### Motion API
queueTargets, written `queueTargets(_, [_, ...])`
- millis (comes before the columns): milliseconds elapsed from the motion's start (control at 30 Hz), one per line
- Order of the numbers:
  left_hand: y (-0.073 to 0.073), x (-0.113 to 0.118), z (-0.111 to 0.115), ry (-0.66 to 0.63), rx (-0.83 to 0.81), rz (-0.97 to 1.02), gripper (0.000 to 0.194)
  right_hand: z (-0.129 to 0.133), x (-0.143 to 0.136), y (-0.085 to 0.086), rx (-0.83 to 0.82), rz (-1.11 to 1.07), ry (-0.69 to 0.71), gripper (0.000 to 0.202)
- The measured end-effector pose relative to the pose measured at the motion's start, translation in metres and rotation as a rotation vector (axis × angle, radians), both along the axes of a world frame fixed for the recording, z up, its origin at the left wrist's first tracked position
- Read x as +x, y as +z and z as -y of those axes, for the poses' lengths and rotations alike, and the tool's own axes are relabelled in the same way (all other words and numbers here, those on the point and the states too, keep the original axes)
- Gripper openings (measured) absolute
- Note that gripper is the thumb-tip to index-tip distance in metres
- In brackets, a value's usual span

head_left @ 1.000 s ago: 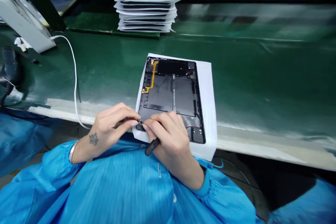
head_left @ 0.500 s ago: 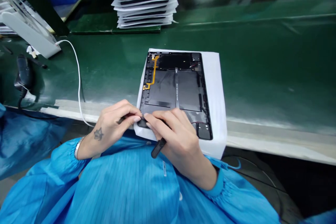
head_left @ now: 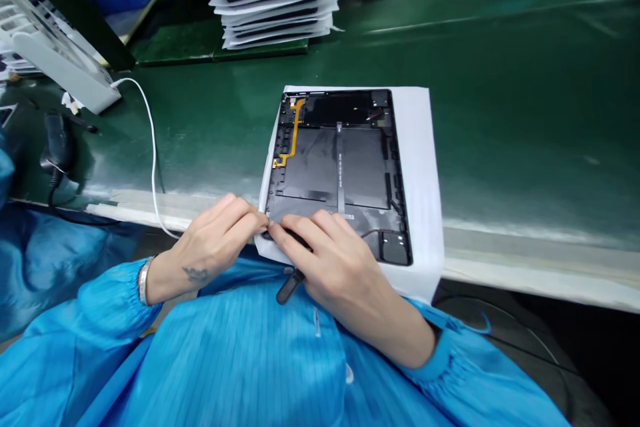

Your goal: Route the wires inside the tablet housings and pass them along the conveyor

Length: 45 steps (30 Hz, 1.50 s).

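An opened tablet housing [head_left: 313, 163] with black parts and an orange flex cable [head_left: 295, 137] lies on a white sheet [head_left: 419, 180] at the bench's front edge. My left hand [head_left: 217, 240] is closed, its fingertips pinched together at the housing's near left corner. What they pinch, if anything, is hidden. My right hand [head_left: 340, 257] is closed around a slim black tool [head_left: 289, 288] whose rounded end sticks out below the palm. Its index fingertip meets the left fingertips at that corner. The tool's working end is hidden.
Behind the tablet stands a tall stack of dark panels interleaved with white sheets [head_left: 275, 0]. A white stand [head_left: 67, 73] with a white cable [head_left: 151, 140] is at the left, near a black corded device [head_left: 59, 140]. Another person's blue sleeve [head_left: 60, 267] shows at far left.
The view has shifted slightly. My left hand has rolled over so its back faces up more, and my right index fingertip has moved left toward the corner with the black tool.
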<state>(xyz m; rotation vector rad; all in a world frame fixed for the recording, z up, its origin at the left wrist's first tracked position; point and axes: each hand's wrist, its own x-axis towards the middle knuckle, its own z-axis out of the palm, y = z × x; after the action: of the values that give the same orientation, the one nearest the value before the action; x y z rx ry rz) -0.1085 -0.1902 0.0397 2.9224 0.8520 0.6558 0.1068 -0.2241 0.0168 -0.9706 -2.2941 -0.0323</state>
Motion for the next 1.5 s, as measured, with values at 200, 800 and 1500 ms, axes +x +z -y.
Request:
queueTargets(200, [-0.003,-0.005,0.001,0.016,0.042,0.118,0.011,0.001,0.001,-0.002,0.073,0.057,0.001,0.033])
queueTargets(800, [-0.002,0.002,-0.004,0.031,-0.046,0.047,0.009,0.001,0.002,-0.005,0.082,0.036,-0.002,0.037])
queueTargets(1500, [0.000,0.007,0.001,0.121,-0.194,0.344,0.005,-0.003,-0.017,-0.007,0.100,-0.128,-0.168,0.028])
